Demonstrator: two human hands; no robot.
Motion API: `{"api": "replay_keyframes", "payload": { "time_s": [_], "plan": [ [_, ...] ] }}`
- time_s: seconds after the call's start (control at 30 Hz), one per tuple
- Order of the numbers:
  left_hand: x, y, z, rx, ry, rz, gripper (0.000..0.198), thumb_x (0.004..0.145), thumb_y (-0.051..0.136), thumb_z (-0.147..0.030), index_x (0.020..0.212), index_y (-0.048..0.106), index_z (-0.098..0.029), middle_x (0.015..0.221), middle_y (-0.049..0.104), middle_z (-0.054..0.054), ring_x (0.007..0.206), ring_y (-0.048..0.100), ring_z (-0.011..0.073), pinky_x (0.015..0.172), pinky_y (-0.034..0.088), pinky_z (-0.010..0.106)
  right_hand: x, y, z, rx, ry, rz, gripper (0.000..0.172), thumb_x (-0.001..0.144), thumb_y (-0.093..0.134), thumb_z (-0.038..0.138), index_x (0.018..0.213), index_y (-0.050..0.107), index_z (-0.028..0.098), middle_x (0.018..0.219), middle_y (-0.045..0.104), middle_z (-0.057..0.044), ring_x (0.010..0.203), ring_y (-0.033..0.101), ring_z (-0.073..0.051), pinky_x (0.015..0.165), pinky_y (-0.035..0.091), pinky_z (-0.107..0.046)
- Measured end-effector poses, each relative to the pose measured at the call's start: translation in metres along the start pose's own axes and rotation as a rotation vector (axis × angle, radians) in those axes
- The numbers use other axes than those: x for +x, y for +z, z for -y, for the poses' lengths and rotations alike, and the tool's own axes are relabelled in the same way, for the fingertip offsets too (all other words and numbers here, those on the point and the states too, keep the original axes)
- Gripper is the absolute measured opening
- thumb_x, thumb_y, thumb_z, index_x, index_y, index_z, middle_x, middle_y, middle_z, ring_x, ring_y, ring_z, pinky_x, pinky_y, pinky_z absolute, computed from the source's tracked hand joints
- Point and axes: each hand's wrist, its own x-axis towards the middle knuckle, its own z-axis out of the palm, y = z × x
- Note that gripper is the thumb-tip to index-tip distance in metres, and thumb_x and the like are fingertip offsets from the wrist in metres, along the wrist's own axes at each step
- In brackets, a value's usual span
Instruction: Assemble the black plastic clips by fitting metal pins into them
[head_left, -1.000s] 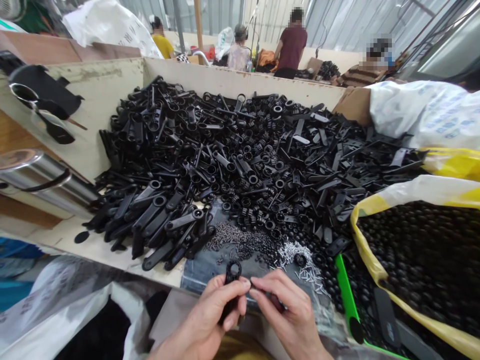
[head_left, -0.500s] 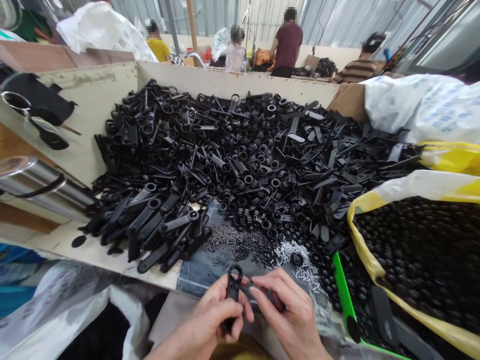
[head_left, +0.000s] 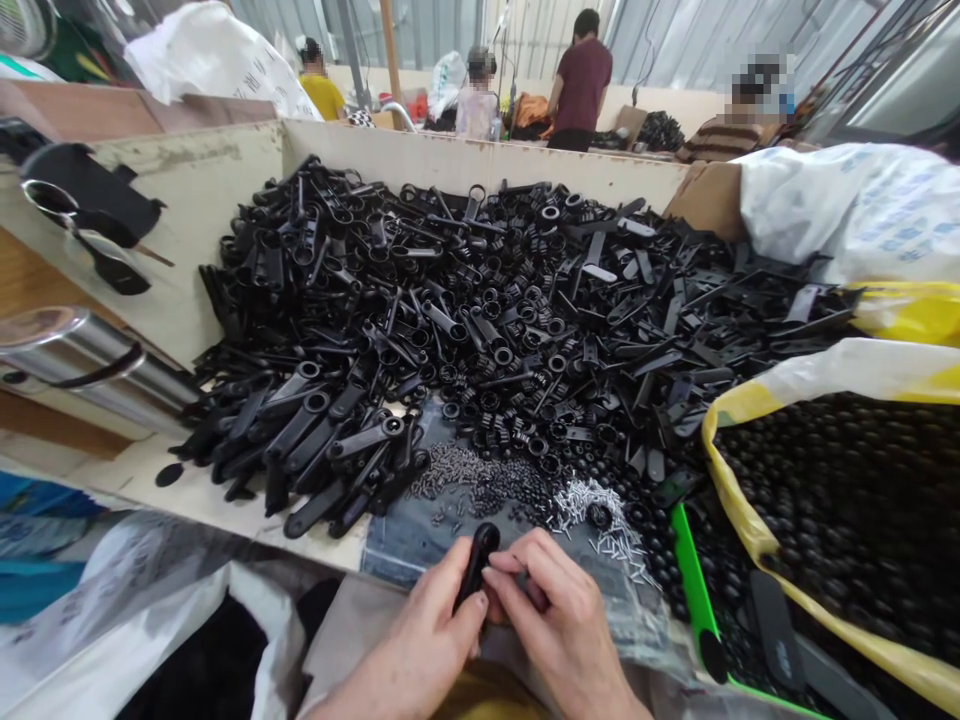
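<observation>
My left hand [head_left: 429, 630] is wrapped round a black plastic ring-ended handle [head_left: 475, 562], which stands tilted with its ring end up. In the head view my right hand [head_left: 561, 605] is closed in a pinch against the right side of that handle. Whatever sits between its fingertips is hidden or too small to name. Just beyond my hands, small metal pieces [head_left: 450, 470], small black pieces [head_left: 525, 490] and silver pins [head_left: 600, 515] lie in little heaps on a dark mat [head_left: 405, 540].
A large pile of black plastic parts [head_left: 450, 290] fills the pale-walled bin. Similar handles [head_left: 300, 430] lie front left beside a steel flask [head_left: 97, 360]. At right, a yellow-edged sack [head_left: 720, 450] holds black balls, next to a green tray edge [head_left: 694, 580]. Several people work behind.
The handle in my left hand has turned, so its open ring no longer faces me. My right fingertips have come in from beside it to meet it. The view has shifted slightly.
</observation>
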Motion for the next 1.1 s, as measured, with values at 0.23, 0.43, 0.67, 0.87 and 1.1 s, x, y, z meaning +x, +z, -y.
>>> {"api": "replay_keyframes", "payload": {
  "time_s": [0.23, 0.43, 0.67, 0.87, 1.1],
  "plan": [
    [-0.01, 0.0, -0.019, 0.248, -0.061, 0.032, 0.071, 0.092, 0.061, -0.044, 0.155, 0.049, -0.013, 0.136, 0.068, 0.017, 0.112, 0.064, 0.0312, 0.1, 0.046, 0.039, -0.007, 0.003, 0.004, -0.163, -0.122, -0.022, 0.023, 0.107, 0.05, 0.016, 0.095, 0.069, 0.021, 0.083, 0.067, -0.003, 0.065, 0.066, -0.014, 0.06, 0.048, -0.022],
    [-0.006, -0.005, -0.013, 0.301, 0.086, 0.084, 0.069, 0.099, 0.041, -0.054, 0.155, 0.047, -0.014, 0.104, 0.076, 0.013, 0.105, 0.065, 0.03, 0.1, 0.047, 0.041, -0.013, 0.003, 0.002, -0.443, -0.341, -0.01, 0.033, 0.109, 0.038, 0.019, 0.126, 0.066, 0.016, 0.078, 0.071, -0.005, 0.059, 0.067, -0.017, 0.054, 0.049, -0.026],
    [0.003, -0.004, 0.012, 0.101, 0.132, -0.064, 0.068, 0.092, 0.057, -0.058, 0.148, 0.054, -0.02, 0.144, 0.064, 0.015, 0.135, 0.055, 0.0306, 0.112, 0.043, 0.039, -0.018, -0.007, 0.005, -0.506, -0.281, 0.146, 0.038, 0.113, 0.034, 0.033, 0.142, 0.055, 0.018, 0.096, 0.077, -0.007, 0.076, 0.077, -0.019, 0.063, 0.059, -0.026],
    [0.009, -0.003, 0.028, -0.129, 0.106, -0.016, 0.062, 0.093, 0.065, -0.056, 0.145, 0.059, -0.024, 0.09, 0.074, 0.006, 0.093, 0.066, 0.0228, 0.092, 0.053, 0.032, -0.016, -0.011, -0.002, -0.366, -0.2, 0.114, 0.036, 0.113, 0.022, 0.022, 0.127, 0.055, 0.024, 0.091, 0.073, -0.004, 0.069, 0.075, -0.017, 0.06, 0.057, -0.024],
    [0.008, -0.003, 0.024, -0.099, 0.08, -0.072, 0.065, 0.088, 0.071, -0.054, 0.144, 0.061, -0.022, 0.114, 0.074, 0.012, 0.119, 0.061, 0.0287, 0.105, 0.048, 0.034, -0.009, -0.003, -0.003, -0.498, -0.257, 0.153, 0.046, 0.113, 0.014, 0.021, 0.122, 0.06, 0.018, 0.089, 0.075, -0.007, 0.061, 0.075, -0.017, 0.053, 0.055, -0.025]
  ]
}}
